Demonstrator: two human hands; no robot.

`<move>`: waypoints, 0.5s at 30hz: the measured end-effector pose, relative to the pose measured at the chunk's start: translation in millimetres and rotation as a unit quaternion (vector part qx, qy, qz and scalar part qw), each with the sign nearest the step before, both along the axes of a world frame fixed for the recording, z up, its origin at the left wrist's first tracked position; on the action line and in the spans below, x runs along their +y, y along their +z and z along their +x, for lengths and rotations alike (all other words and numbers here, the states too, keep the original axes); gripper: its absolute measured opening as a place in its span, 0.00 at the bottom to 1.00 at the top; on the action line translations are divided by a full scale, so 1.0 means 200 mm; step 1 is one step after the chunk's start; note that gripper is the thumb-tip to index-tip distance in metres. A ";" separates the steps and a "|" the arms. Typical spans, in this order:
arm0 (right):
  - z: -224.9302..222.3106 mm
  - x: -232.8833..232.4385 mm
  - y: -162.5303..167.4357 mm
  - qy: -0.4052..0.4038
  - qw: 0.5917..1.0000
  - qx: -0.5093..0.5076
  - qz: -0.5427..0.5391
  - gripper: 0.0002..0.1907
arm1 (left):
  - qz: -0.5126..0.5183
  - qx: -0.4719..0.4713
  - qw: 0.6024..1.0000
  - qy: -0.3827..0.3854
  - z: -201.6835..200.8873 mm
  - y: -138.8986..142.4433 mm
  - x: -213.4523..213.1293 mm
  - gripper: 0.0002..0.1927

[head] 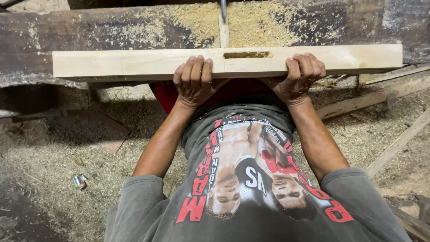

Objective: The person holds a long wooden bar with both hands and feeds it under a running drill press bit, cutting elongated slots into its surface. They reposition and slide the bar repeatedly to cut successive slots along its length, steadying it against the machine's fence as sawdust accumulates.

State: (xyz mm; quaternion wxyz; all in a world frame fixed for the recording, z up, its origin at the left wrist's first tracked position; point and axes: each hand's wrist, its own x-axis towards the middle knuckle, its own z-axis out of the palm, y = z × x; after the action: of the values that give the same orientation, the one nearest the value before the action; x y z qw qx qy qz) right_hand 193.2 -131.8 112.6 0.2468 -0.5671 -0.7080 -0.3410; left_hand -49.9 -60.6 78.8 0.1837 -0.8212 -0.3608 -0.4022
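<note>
Your left hand [194, 79] is clamped on the near edge of the pale wooden beam [134, 62], fingers curled up over its top face just left of the slot; your right hand [299, 76] grips the same edge just right of the slot, fingers wrapped over the top and the thumb hidden beneath; both hands are closed on the wood, near each other, with the slot between them; the beam lies level across the view, resting against the dark, worn table [89, 33] beyond it, its ends reaching well past your hands on either side; a narrow rectangular slot [246, 54] is cut into the beam's top face at about the middle; a thin upright wooden strip [223, 31] stands just behind the beam, close to the slot's left end, with a metal bit [223, 8] above it at the top edge of the view; sawdust [251, 22] is heaped on the table around that strip; the floor [58, 148] below is covered in shavings, with loose wooden slats [394, 145] lying to your right and a small crushed wrapper [79, 181] to your left
</note>
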 end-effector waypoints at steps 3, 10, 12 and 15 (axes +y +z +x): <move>-0.02 -0.04 0.00 -0.002 1.000 0.007 -0.010 0.43 | 0.011 -0.012 1.000 0.005 0.00 0.00 -0.03 0.36; -0.06 -0.06 0.07 -0.016 1.000 -0.014 0.001 0.42 | 0.020 -0.040 0.999 -0.001 0.02 0.09 -0.05 0.38; -0.09 -0.06 0.09 -0.021 0.999 -0.015 0.029 0.42 | 0.026 -0.047 0.999 -0.001 0.02 0.11 -0.06 0.38; -0.13 -0.08 0.12 -0.031 0.999 -0.018 0.022 0.40 | 0.016 -0.043 0.999 -0.016 0.01 0.16 -0.08 0.38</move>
State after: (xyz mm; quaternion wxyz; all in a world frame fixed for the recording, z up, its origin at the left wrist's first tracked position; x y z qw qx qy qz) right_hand 166.9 -147.5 136.6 0.2362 -0.5768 -0.6866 -0.3743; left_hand -48.7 -75.7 110.4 0.1746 -0.8056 -0.3488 -0.4459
